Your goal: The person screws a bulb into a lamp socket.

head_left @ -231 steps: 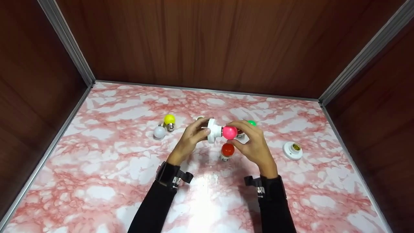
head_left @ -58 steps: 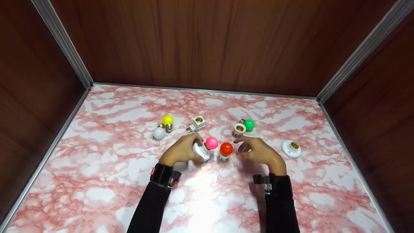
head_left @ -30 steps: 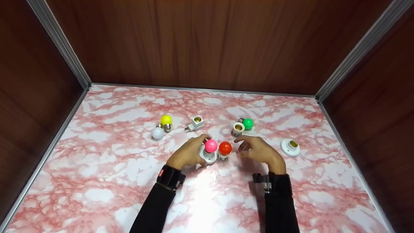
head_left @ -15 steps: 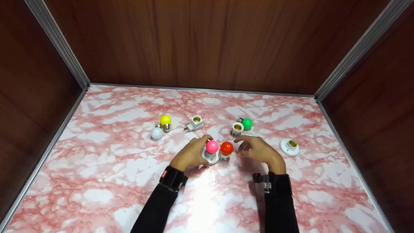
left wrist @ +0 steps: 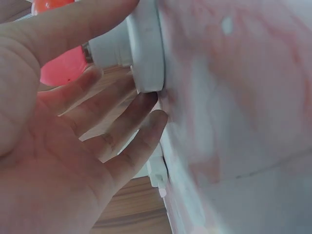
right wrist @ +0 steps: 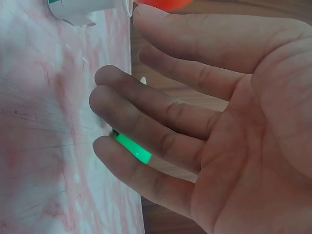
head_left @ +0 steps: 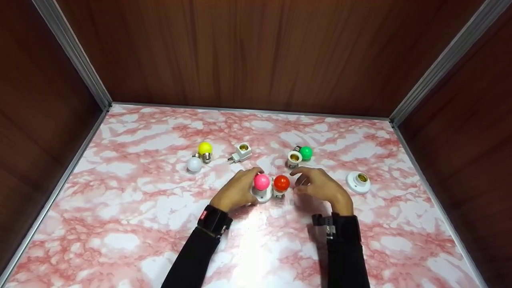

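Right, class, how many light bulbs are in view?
5: pink bulb and red bulb at the centre; yellow bulb and white bulb farther back left; green bulb farther back right.

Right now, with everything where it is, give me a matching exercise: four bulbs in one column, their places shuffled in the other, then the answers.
Bulbs:
1. pink bulb
2. green bulb
3. yellow bulb
4. red bulb

Places:
A. lying beside the white bulb
B. upright, between the pink bulb and the right hand
C. in the round-based holder at the left hand
D. lying beside an open-topped socket

Pairs: 1-C, 2-D, 3-A, 4-B.
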The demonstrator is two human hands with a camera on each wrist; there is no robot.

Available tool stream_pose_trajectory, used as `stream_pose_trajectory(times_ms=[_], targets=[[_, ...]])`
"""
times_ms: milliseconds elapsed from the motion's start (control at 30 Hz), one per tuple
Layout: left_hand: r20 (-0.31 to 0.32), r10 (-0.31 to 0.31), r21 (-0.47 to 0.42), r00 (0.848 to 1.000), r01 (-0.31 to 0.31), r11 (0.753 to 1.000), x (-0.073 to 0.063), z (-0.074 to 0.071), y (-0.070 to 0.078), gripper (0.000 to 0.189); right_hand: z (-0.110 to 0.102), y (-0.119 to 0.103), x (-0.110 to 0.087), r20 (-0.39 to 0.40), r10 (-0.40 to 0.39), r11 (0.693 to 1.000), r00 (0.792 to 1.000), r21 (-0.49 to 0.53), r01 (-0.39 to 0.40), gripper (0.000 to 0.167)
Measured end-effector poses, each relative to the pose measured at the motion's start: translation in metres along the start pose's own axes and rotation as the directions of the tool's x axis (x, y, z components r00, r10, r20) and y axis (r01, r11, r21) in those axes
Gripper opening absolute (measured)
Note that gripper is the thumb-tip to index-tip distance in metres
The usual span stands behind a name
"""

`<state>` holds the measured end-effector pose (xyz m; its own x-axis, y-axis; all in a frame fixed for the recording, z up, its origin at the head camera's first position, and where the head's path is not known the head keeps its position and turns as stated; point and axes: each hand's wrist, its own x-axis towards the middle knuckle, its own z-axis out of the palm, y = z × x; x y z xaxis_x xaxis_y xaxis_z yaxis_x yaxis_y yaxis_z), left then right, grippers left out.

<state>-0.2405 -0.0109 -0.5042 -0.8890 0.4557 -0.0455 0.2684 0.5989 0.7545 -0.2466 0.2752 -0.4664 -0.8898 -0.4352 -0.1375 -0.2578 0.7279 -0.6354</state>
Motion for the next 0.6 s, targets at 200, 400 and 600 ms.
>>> stream_pose_trajectory(times_ms=[200, 400, 600], targets=[[-0.021, 0.025, 0.039, 0.999, -0.024, 0.999, -0.002, -0.01, -0.001, 0.081, 0.0, -0.001, 0.001, -0.028, 0.012, 1.0, 1.0, 0.005, -0.012, 0.045], [-0.116, 0.002, 0.057, 0.993, 0.005, 0.998, -0.007, -0.026, -0.007, 0.067, 0.0, 0.0, 0.001, -0.089, 0.037, 0.999, 0.995, 0.004, -0.037, 0.041], [-0.287, 0.026, 0.081, 0.957, -0.003, 0.997, -0.012, -0.042, -0.017, 0.048, -0.003, 0.003, 0.001, -0.156, 0.08, 0.997, 0.985, 0.023, -0.077, 0.041]])
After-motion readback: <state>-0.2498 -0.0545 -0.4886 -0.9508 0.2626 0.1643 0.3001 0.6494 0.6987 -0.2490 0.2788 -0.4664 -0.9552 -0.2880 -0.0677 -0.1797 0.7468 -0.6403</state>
